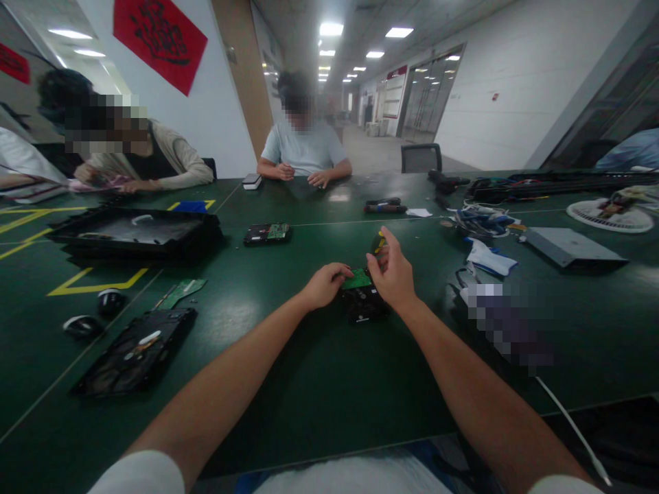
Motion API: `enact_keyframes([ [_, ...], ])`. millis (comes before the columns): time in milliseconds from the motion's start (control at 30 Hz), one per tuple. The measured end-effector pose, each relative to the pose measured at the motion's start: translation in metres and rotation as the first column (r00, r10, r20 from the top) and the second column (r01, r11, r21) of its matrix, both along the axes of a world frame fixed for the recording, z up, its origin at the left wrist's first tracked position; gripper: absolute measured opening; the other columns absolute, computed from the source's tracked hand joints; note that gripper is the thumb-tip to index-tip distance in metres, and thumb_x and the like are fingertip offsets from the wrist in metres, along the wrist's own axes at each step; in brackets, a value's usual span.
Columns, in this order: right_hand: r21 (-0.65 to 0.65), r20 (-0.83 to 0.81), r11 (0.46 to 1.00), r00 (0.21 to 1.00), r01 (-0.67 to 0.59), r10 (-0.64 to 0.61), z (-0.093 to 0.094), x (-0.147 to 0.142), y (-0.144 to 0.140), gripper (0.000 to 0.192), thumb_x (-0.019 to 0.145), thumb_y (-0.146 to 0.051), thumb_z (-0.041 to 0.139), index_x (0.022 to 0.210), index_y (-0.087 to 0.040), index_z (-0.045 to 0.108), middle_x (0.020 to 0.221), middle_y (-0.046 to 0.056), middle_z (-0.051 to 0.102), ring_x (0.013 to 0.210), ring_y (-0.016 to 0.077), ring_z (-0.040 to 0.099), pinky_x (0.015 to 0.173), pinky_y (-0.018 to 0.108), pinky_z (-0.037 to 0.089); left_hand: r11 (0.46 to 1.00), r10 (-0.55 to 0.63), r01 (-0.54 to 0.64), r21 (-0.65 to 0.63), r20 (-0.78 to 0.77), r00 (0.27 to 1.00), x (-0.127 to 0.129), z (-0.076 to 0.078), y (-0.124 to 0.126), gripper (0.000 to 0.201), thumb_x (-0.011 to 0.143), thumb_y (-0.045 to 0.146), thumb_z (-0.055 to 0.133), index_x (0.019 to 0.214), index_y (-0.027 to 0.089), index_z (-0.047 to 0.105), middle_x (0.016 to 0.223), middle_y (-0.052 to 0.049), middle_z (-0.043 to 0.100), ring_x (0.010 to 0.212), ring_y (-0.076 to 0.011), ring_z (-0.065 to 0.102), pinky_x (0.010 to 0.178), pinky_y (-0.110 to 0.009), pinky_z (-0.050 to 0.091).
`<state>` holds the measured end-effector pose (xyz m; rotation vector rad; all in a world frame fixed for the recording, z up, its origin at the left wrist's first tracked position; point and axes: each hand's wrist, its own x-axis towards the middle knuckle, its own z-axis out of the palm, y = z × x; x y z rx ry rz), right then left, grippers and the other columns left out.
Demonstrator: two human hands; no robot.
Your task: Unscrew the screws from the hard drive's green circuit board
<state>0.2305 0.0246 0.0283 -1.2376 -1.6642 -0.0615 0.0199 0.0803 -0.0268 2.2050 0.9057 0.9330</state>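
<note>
Head view: the left hand (325, 285) pinches the left edge of a small green circuit board (357, 279), fingers curled narrow on it. The board lies on top of a black hard drive (364, 305) that rests on the dark green table (319, 384), in the middle of the view just beyond both forearms. The right hand (394, 273) is at the board's right side, thumb and fingers bent around a black-and-yellow screwdriver (378, 243) whose handle stands above the board; the tip is hidden behind the hand.

Nothing lies between the hands and the drive. To the left on the table are a loose green board (181, 291), an opened black case (134, 351) and two small dark round parts (97, 312). Further left sits a large black tray-like housing (136, 233) beside yellow floor-style tape lines (97, 285). Beyond the hands lies a second drive with a green board (268, 234), well apart. To the right are a bundle of white and blue cables (484, 257), a grey flat box (571, 247), a white round fan grille (610, 216) and a white cable (571, 425) running toward the near edge. A pixelated patch covers something near the right forearm.

Two other people sit at the far side, one in a pale grey shirt (303, 147) with both hands on the table, one in a beige sleeve (180, 165) at the left. A red wall hanging (159, 38) bears black brush characters, too blurred to read. No other writing is legible.
</note>
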Motion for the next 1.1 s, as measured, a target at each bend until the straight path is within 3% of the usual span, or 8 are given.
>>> enact_keyframes([
  [667, 0.01, -0.022, 1.0, 1.0, -0.005, 0.005, -0.0027, 0.0009, 0.0007, 0.069, 0.096, -0.033, 0.056, 0.158, -0.026, 0.026, 0.113, 0.011, 0.069, 0.082, 0.0241, 0.07, 0.077, 0.045, 0.062, 1.0, 0.002, -0.002, -0.013, -0.002, 1.0, 0.0005, 0.0016, -0.0003, 0.026, 0.092, 0.008, 0.053, 0.105, 0.021, 0.072, 0.123, -0.007, 0.069, 0.119, -0.0215, 0.063, 0.11, -0.046, 0.047],
  [800, 0.025, -0.019, 1.0, 1.0, -0.007, 0.007, -0.0015, 0.0005, 0.0006, 0.067, 0.096, -0.037, 0.058, 0.156, -0.028, 0.03, 0.122, 0.012, 0.067, 0.088, 0.0257, 0.07, 0.078, 0.045, 0.062, 1.0, 0.009, -0.009, -0.018, -0.003, 1.0, -0.0004, -0.0016, 0.0017, 0.026, 0.093, 0.009, 0.053, 0.106, 0.022, 0.072, 0.125, -0.007, 0.068, 0.12, -0.0216, 0.062, 0.11, -0.046, 0.047],
  [1100, 0.006, 0.008, 1.0, 1.0, 0.007, -0.007, -0.0005, 0.0008, -0.0008, 0.071, 0.096, -0.033, 0.056, 0.159, -0.028, 0.025, 0.121, 0.011, 0.068, 0.079, 0.023, 0.07, 0.077, 0.045, 0.062, 1.0, 0.003, -0.003, -0.002, 0.016, 1.0, -0.0002, -0.0003, -0.0003, 0.027, 0.093, 0.009, 0.053, 0.106, 0.021, 0.072, 0.123, -0.007, 0.069, 0.118, -0.0214, 0.063, 0.11, -0.045, 0.047],
])
